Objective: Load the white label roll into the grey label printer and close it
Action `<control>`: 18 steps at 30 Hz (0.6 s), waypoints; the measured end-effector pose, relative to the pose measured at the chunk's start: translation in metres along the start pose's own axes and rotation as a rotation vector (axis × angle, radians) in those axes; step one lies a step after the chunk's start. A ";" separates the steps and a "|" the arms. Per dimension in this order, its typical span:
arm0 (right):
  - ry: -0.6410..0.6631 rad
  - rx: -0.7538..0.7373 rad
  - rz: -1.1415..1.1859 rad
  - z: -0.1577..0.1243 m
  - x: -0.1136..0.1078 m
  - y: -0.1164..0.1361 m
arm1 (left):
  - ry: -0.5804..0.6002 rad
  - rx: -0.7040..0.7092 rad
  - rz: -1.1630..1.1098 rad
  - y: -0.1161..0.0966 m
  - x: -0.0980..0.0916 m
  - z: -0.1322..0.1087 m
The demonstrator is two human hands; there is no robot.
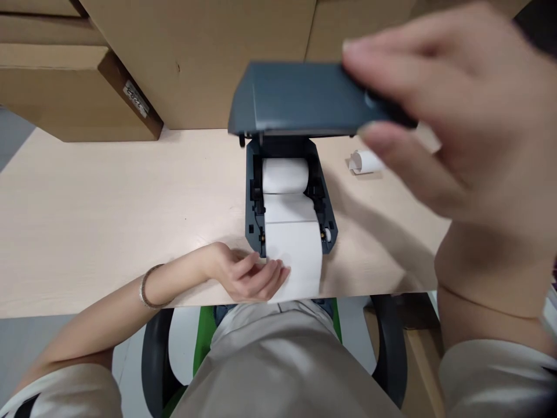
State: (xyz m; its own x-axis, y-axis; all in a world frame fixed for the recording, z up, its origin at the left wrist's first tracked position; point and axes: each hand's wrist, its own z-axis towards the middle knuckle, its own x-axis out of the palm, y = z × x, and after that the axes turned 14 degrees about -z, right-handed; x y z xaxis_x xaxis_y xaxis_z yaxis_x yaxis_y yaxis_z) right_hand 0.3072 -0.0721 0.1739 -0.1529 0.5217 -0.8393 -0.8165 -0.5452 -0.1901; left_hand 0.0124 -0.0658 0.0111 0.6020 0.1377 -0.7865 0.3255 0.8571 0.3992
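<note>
A dark blue-grey label printer (329, 223) stands on the table with its lid (300, 96) raised. My right hand (470, 110) grips the lid's right side between thumb and fingers, close to the camera and slightly blurred. Inside the printer sits a white label roll (285, 175). Its label strip (298, 249) runs forward over the printer's front, down to the table edge. My left hand (255, 277), palm turned up, has its fingers curled together over the strip's left edge, beside the printer's front left corner.
A small curled piece of white paper (365, 161) lies right of the printer, partly behind my right hand. Cardboard boxes (52, 93) stand at the back left, and a large cardboard panel (209, 64) rises behind the printer. Black chair armrests (159, 360) flank my body below the table edge.
</note>
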 end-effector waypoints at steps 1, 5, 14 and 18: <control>-0.020 -0.071 -0.015 -0.009 0.002 0.006 | -0.004 0.029 -0.053 -0.002 0.001 0.000; -0.081 -0.139 -0.042 -0.040 0.023 0.020 | 0.022 0.097 -0.012 -0.010 0.006 -0.003; -0.087 -0.079 -0.072 -0.084 0.057 0.052 | 0.149 0.221 0.004 -0.014 0.013 -0.009; -0.050 -0.019 -0.100 -0.094 0.066 0.058 | 0.244 0.032 -0.249 -0.013 0.017 -0.013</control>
State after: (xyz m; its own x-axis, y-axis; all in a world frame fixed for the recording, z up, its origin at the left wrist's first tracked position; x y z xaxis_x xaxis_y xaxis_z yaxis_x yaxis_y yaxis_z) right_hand 0.3023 -0.1309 0.0597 -0.0994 0.6060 -0.7892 -0.8182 -0.5012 -0.2818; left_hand 0.0090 -0.0687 -0.0134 0.3106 0.0443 -0.9495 0.4650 0.8641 0.1924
